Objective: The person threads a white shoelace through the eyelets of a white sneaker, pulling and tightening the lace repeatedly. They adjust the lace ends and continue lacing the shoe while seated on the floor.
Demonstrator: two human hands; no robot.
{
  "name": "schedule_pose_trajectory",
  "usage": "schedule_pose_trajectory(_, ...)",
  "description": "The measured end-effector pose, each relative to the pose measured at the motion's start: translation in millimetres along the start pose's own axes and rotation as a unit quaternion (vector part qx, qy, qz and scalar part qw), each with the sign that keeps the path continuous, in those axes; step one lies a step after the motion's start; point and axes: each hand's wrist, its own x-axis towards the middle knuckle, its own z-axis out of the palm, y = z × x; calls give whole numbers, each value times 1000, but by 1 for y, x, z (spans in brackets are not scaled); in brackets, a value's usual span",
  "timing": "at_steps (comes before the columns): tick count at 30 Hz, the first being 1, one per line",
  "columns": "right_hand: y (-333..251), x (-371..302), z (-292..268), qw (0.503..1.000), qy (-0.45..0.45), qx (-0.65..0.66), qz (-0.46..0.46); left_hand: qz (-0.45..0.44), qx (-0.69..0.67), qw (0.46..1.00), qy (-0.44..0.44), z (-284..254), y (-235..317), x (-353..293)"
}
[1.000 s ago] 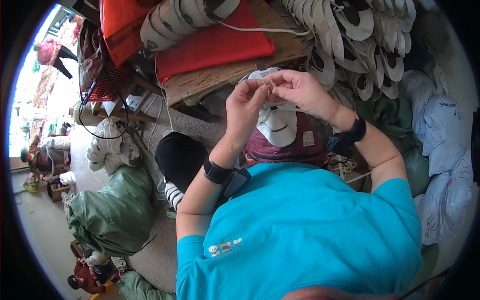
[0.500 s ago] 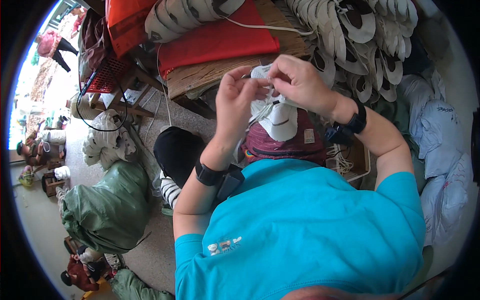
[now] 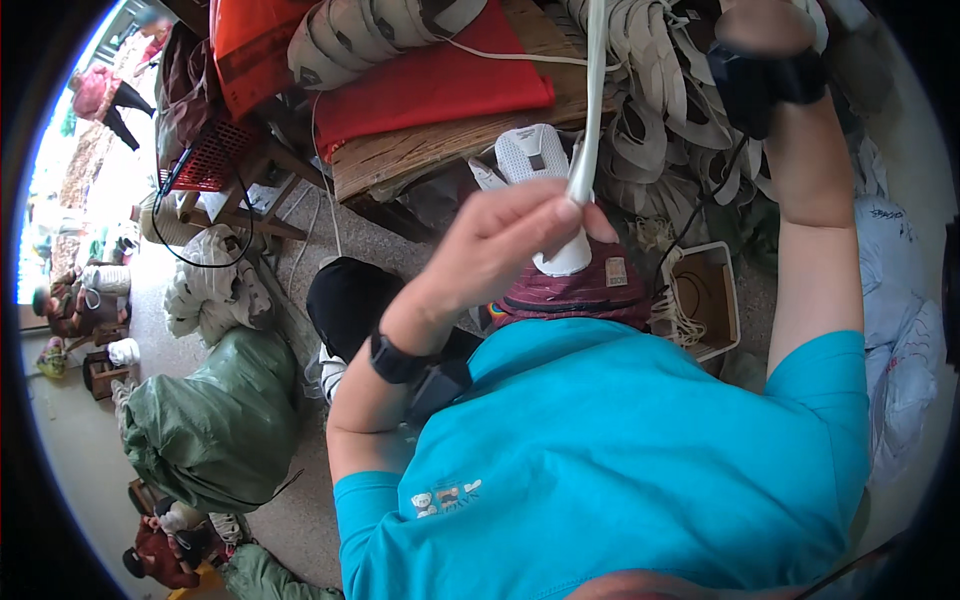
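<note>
A white knit shoe upper [image 3: 533, 153] rests over the maroon cloth [image 3: 590, 290] on my lap, its white heel end toward me. My left hand [image 3: 510, 235] is closed over the shoe, pinching white shoelace [image 3: 594, 90] between thumb and fingers. From that pinch the lace rises taut and slightly blurred past the top edge. My right hand [image 3: 765, 25] is stretched far out at the upper right, beside the hanging pieces. It is smeared by motion and its fingers do not show, so its hold on the lace cannot be seen.
A wooden table [image 3: 400, 165] bearing red cloth [image 3: 440, 100] and stacked shoe pieces [image 3: 370, 40] stands ahead. More pale shoe pieces [image 3: 660, 120] hang at the right. A white bin [image 3: 733, 300] with laces [image 3: 680, 325] over its side is right of my lap. A green sack [image 3: 215, 415] lies left.
My right hand has swung from the shoe to the far upper right. The lace is now drawn up long above my left hand, which has moved lower and to the right.
</note>
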Motion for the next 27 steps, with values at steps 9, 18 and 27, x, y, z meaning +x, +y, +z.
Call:
schedule_pose_trajectory(9, 41, -171, 27, 863, -414, -69, 281, 69, -128, 967, 211, -29, 10, 16)
schedule_pose_trajectory(18, 50, -257, 83, 889, -370, -255, 92, 49, -104, 965, 237, -24, 15, 36)
schedule_pose_trajectory(27, 46, -280, 89, 908, -309, -278, 43, 134, -169, 969, 121, -4, 60, 31)
